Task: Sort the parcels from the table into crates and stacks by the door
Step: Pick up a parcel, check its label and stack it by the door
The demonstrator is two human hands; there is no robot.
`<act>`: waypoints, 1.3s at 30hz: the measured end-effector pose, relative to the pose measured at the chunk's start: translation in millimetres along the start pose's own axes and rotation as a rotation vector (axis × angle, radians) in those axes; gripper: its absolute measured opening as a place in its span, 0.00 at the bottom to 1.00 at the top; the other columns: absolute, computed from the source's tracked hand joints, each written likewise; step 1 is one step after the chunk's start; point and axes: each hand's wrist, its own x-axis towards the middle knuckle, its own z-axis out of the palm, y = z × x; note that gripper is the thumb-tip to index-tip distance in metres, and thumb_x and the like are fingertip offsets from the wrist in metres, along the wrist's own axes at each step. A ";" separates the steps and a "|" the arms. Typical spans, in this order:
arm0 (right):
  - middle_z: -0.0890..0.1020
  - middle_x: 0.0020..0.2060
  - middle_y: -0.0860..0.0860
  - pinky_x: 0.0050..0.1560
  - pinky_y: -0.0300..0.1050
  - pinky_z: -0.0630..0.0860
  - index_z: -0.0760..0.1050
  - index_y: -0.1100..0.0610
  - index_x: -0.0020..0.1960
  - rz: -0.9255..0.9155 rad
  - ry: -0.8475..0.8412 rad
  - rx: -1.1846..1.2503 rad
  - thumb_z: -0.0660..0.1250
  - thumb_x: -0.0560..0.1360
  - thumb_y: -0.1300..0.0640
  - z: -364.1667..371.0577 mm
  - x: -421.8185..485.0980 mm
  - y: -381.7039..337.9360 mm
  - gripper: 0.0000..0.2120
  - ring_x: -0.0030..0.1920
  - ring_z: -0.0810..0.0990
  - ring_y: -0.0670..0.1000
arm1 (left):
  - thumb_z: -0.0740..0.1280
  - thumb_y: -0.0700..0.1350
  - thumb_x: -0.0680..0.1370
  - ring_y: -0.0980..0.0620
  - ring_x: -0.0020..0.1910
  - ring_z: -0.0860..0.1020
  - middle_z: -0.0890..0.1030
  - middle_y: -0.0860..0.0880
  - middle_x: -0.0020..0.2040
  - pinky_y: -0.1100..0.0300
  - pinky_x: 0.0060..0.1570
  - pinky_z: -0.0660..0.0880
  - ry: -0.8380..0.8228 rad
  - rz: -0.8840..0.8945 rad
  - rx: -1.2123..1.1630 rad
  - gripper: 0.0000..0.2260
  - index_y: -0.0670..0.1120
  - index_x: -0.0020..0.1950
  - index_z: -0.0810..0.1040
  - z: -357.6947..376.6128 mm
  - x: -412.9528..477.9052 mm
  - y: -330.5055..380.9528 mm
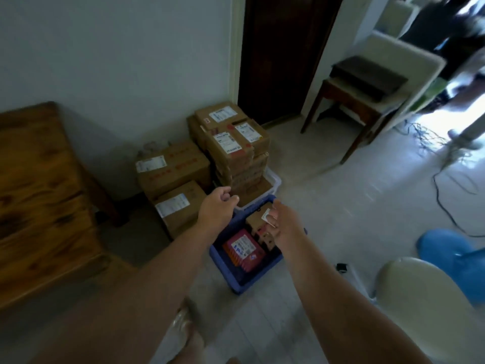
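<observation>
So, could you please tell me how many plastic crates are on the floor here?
2: a blue plastic crate nearest, holding small parcels, and a white plastic crate behind it, under stacked brown cardboard boxes. More may be hidden.

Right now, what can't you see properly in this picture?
All in the head view:
1. Labels on the stacked boxes: print too small and blurred to read.
2. White crate: mostly hidden by the boxes piled in it.
3. Small brown box in the blue crate: the right hand covers it, so grip or touch is unclear.
4. Table: cut off by the left edge.
</observation>
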 end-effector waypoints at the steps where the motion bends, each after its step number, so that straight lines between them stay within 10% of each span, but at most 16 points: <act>1: 0.78 0.57 0.60 0.51 0.51 0.77 0.72 0.62 0.63 -0.006 -0.021 0.013 0.62 0.79 0.53 4.1 -19.5 -6.5 0.17 0.58 0.78 0.61 | 0.64 0.48 0.79 0.50 0.61 0.74 0.75 0.47 0.65 0.60 0.52 0.69 0.023 0.010 -0.019 0.19 0.47 0.69 0.70 -11.3 -15.9 8.2; 5: 0.72 0.34 0.48 0.23 0.36 0.70 0.73 0.52 0.46 -0.047 -0.121 0.060 0.64 0.78 0.53 33.1 -68.9 -24.8 0.03 0.25 0.72 0.43 | 0.64 0.48 0.79 0.49 0.61 0.73 0.75 0.46 0.65 0.59 0.56 0.69 0.123 0.081 -0.065 0.19 0.46 0.69 0.70 -58.0 -54.3 37.3; 8: 0.78 0.50 0.53 0.53 0.46 0.76 0.73 0.57 0.60 -0.119 -0.193 0.040 0.66 0.76 0.55 69.4 -107.6 -23.7 0.14 0.48 0.78 0.49 | 0.64 0.47 0.78 0.50 0.61 0.73 0.74 0.47 0.64 0.57 0.60 0.69 0.179 0.121 -0.140 0.19 0.45 0.69 0.70 -106.5 -80.3 47.2; 12: 0.74 0.64 0.55 0.60 0.48 0.69 0.67 0.59 0.70 -0.176 -0.340 -0.029 0.62 0.78 0.55 131.1 -158.6 -8.4 0.21 0.64 0.73 0.55 | 0.64 0.45 0.78 0.51 0.56 0.73 0.76 0.49 0.56 0.60 0.55 0.68 0.307 0.156 -0.215 0.18 0.43 0.67 0.72 -179.2 -115.1 33.0; 18: 0.77 0.44 0.49 0.48 0.45 0.74 0.74 0.57 0.51 -0.212 -0.545 -0.133 0.60 0.80 0.55 279.7 -270.9 66.8 0.06 0.46 0.77 0.49 | 0.63 0.48 0.79 0.50 0.61 0.72 0.74 0.49 0.64 0.63 0.53 0.68 0.574 0.101 -0.218 0.18 0.48 0.68 0.70 -347.3 -194.3 -38.0; 22: 0.74 0.65 0.58 0.67 0.54 0.68 0.67 0.63 0.69 -0.213 -0.681 -0.188 0.62 0.79 0.55 367.9 -354.2 139.7 0.21 0.65 0.72 0.58 | 0.62 0.48 0.80 0.51 0.59 0.72 0.74 0.48 0.65 0.59 0.52 0.69 0.736 0.089 -0.181 0.18 0.48 0.69 0.69 -463.5 -257.4 -86.4; 31: 0.73 0.65 0.59 0.63 0.52 0.69 0.66 0.61 0.69 -0.158 -0.902 -0.298 0.63 0.78 0.56 527.6 -477.8 243.8 0.21 0.65 0.72 0.57 | 0.63 0.47 0.79 0.55 0.50 0.74 0.75 0.50 0.61 0.65 0.39 0.69 0.929 0.044 -0.260 0.17 0.50 0.68 0.70 -661.1 -365.7 -178.5; 39: 0.74 0.64 0.58 0.63 0.54 0.69 0.69 0.61 0.67 -0.131 -0.986 -0.424 0.63 0.78 0.57 662.6 -519.3 308.9 0.19 0.64 0.73 0.56 | 0.63 0.47 0.79 0.48 0.61 0.73 0.74 0.49 0.64 0.51 0.60 0.72 1.102 -0.069 -0.368 0.16 0.51 0.67 0.71 -786.0 -373.8 -255.4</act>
